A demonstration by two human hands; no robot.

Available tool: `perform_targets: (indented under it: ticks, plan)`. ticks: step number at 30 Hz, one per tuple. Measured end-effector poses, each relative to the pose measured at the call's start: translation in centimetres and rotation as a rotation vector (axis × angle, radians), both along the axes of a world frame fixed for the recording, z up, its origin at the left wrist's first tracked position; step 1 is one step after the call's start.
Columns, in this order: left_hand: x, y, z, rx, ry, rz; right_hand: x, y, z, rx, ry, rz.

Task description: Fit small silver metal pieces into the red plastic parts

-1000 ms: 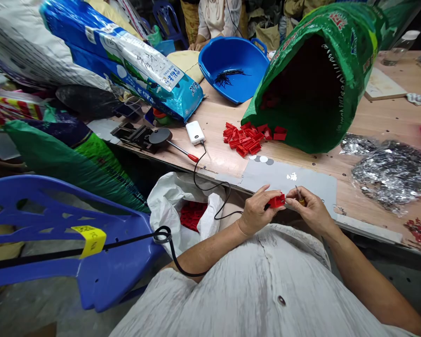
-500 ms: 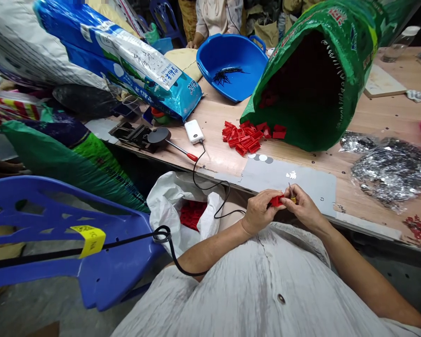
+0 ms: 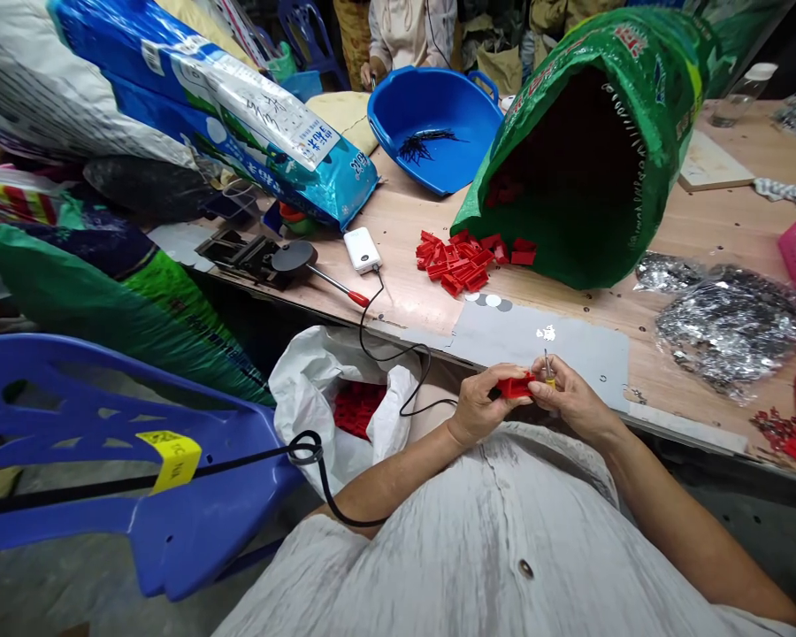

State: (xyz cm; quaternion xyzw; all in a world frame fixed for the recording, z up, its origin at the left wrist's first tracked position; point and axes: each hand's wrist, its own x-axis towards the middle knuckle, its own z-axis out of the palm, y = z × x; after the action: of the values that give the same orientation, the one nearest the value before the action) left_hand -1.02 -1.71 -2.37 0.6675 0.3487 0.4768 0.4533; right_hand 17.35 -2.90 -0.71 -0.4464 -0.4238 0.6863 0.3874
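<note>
My left hand [image 3: 483, 402] is closed, gripping a small red plastic part [image 3: 516, 387] between thumb and fingers just in front of my body. Close against its right end is my right hand [image 3: 574, 398], wrapped round a small pointed tool with a yellow handle [image 3: 550, 382]; the metal tip points up. My right thumb appears to touch the red part. Both hands are near the table edge, by a grey sheet [image 3: 584, 345] with white scraps [image 3: 546, 333]. Beyond it lies a pile of similar red parts [image 3: 456, 262], spilling from a green sack [image 3: 570, 252].
Below the edge, a white sack [image 3: 298, 376] holds more red parts. A white power bank [image 3: 362, 250] trails a black cable. Also around are a lever tool [image 3: 295, 257], a blue basin [image 3: 431, 97], bagged metal pieces [image 3: 730, 323], a blue chair [image 3: 218, 513] and another person [image 3: 415, 35].
The red part has turned in my left fingers and shows more of its length. The pointed tool stands more upright in my right hand. The whole view has shifted slightly.
</note>
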Motion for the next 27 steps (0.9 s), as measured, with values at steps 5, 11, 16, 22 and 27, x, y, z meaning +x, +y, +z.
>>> perform_targets:
  ticks: [5,11,16,22,27]
  plan:
    - [-0.4,0.4,-1.2,-0.115,-0.248,-0.121,-0.2,-0.4,-0.8,-0.015,0.090,0.010]
    - [-0.6,1.3,-0.7,-0.366,-0.379,-0.226,0.8,0.7,-0.6,0.055,-0.090,0.104]
    - [-0.9,2.2,-0.1,-0.515,-0.453,-0.057,3.4,4.8,-0.7,0.367,-0.901,-0.097]
    - [-1.2,2.8,0.3,-0.531,-0.429,0.043,3.0,8.0,-1.6,0.529,-1.397,-0.071]
    - [-1.3,3.0,0.3,-0.539,-0.456,0.044,2.1,8.8,-1.7,0.507,-1.462,-0.032]
